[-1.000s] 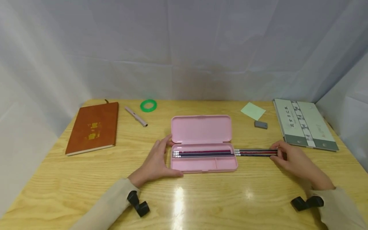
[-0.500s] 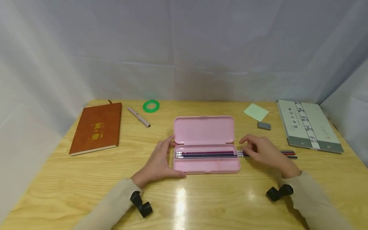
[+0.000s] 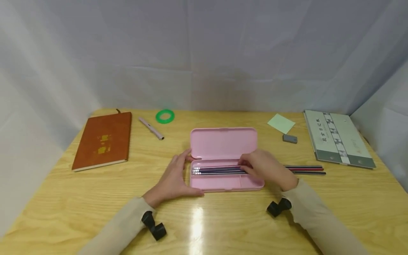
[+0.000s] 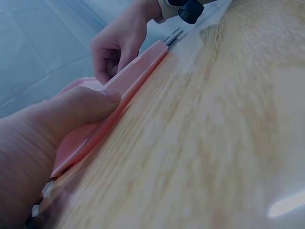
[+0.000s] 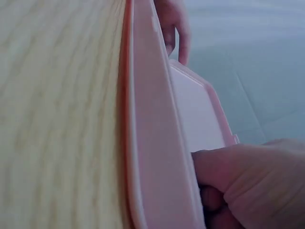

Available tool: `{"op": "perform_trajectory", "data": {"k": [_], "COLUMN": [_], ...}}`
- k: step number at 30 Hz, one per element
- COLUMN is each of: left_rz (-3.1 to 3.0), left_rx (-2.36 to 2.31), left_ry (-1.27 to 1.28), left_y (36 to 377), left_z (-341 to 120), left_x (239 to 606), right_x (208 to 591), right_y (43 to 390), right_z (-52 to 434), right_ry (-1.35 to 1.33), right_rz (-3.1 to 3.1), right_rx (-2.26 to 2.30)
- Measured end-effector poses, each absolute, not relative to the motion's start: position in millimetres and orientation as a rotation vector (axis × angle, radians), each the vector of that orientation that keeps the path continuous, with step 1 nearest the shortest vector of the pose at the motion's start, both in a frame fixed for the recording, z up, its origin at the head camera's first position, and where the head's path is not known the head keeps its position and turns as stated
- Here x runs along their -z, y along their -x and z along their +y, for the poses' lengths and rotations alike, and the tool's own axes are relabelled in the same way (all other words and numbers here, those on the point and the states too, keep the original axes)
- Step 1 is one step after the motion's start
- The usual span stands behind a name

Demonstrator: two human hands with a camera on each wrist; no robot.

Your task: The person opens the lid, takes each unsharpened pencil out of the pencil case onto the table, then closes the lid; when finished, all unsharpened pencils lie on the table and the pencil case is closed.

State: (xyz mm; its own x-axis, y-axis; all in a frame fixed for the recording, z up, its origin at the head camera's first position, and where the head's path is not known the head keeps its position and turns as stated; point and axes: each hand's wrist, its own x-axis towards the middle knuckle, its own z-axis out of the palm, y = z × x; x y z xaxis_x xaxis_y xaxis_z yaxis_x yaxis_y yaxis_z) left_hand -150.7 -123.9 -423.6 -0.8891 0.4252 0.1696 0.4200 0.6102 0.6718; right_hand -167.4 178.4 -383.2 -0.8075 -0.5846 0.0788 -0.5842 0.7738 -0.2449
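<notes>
A pink pencil case (image 3: pixel 216 183) lies with its lid (image 3: pixel 224 143) raised in the middle of the table. Several striped pencils (image 3: pixel 220 170) with silvery eraser ends at the left lie in its long back compartment. My left hand (image 3: pixel 172 180) holds the case's left end, thumb along the front wall and fingers behind. Over the right end reaches my right hand (image 3: pixel 266 168), its curled fingers at the pencils in the case; the fingertips are partly hidden. Outside the case, several more pencils (image 3: pixel 307 169) lie on the table to the right, partly covered by the right hand.
A brown notebook (image 3: pixel 103 141), a pale pen (image 3: pixel 151 128) and a green tape ring (image 3: pixel 165 116) lie at the left and back. Behind on the right are a green sticky note (image 3: pixel 281 123), a grey eraser (image 3: pixel 289 138) and a grey-green notebook (image 3: pixel 339 138).
My right hand has let go of the far ends of the pencils outside and moved left, over them, into the case. My left hand stays on the case.
</notes>
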Motion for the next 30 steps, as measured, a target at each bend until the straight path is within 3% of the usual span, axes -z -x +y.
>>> {"op": "perform_trajectory", "data": {"k": [13, 30], "left_rz": [2.787, 2.799], "left_rx": [-1.215, -1.199], "left_ry": [-0.737, -0.765], "left_y": [151.6, 152.1], "left_z": [-120.4, -122.8], "left_x": [424.9, 423.9], "right_x": [378.3, 404.8], "right_y": [160.4, 86.4], "right_z": [202.4, 356.2], "right_ry": [0.969, 0.65], "right_rz": [3.097, 3.245], "right_rx": [0.524, 0.699]}}
